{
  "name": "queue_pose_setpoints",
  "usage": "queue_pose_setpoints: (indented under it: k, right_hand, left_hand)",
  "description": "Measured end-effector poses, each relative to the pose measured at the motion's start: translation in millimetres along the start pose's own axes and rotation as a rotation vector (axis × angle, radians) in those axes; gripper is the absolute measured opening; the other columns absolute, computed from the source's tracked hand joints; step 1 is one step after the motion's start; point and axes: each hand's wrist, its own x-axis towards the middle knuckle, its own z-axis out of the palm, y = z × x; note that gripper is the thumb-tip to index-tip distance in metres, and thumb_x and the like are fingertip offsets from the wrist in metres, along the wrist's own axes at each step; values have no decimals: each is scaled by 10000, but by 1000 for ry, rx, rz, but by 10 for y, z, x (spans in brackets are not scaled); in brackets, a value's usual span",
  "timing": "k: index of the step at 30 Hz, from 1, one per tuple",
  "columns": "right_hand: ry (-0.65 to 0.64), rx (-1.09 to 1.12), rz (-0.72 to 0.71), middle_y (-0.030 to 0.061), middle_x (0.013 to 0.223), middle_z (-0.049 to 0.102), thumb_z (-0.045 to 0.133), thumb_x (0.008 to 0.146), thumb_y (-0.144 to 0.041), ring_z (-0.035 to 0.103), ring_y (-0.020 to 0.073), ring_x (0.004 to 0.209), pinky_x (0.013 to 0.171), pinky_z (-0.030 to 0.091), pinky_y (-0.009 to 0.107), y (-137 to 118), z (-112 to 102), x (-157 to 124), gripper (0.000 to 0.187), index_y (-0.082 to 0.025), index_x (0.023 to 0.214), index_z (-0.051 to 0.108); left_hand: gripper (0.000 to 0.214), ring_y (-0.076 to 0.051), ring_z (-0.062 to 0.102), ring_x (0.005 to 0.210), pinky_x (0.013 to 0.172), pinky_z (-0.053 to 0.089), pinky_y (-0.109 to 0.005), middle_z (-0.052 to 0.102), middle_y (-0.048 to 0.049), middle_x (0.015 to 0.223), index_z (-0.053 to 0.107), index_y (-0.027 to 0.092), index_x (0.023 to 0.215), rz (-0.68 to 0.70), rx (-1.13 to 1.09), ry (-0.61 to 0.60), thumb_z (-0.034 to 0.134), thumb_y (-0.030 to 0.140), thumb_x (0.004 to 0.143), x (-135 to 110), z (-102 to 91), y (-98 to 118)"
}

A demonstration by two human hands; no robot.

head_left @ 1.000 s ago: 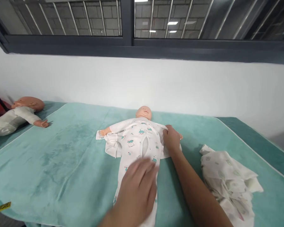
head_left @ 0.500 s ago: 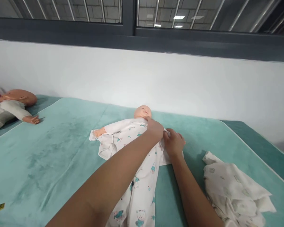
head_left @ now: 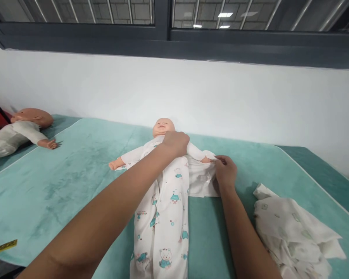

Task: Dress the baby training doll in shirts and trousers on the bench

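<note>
Now the two hands, which met at the doll's (head_left: 163, 127) shoulder half a second ago, have parted. The left hand (head_left: 176, 143) has slid up onto the chest just under the chin. Its fingers are curled down on the suit (head_left: 165, 209), but the back of the hand hides whether that grip pinches cloth or only presses. The right hand (head_left: 226, 172) has drawn outward, its grip pinching the edge of the flap (head_left: 199, 178). That flap is now pulled flat onto the surface (head_left: 75, 182), beside the doll's body. With the hand gone from the shoulder, the doll's sleeved arm (head_left: 202, 157) shows above the flap. So the suit's front lies open on that side, while the upper body is held in place. The doll lies face up at the middle of the surface, legs toward the camera. A second doll (head_left: 23, 131) lies at far left and a cloth heap (head_left: 293, 228) at right, both well apart from the hands.
</note>
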Motion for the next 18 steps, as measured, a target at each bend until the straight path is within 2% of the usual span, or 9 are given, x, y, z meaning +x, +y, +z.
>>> queue_pose_setpoints:
  k: [8, 18]
  right_hand:
    - [50, 116, 123, 63, 751, 700, 528, 586, -245, 602, 186, 636, 548, 424, 266, 52, -37, 66, 319, -154, 833, 707]
    - [79, 255, 110, 66, 803, 713, 523, 540, -184, 644, 197, 725, 573, 469, 255, 132, -38, 86, 336, -176, 833, 688]
  left_hand:
    - [177, -296, 655, 836, 710, 445, -371, 678, -158, 949, 665, 113, 909, 11, -11, 23, 591, 125, 748, -105, 6, 28]
    - [227, -275, 649, 846, 649, 450, -340, 668, -144, 1006, 641, 122, 949, -4, 25, 10, 555, 123, 739, -213, -28, -56]
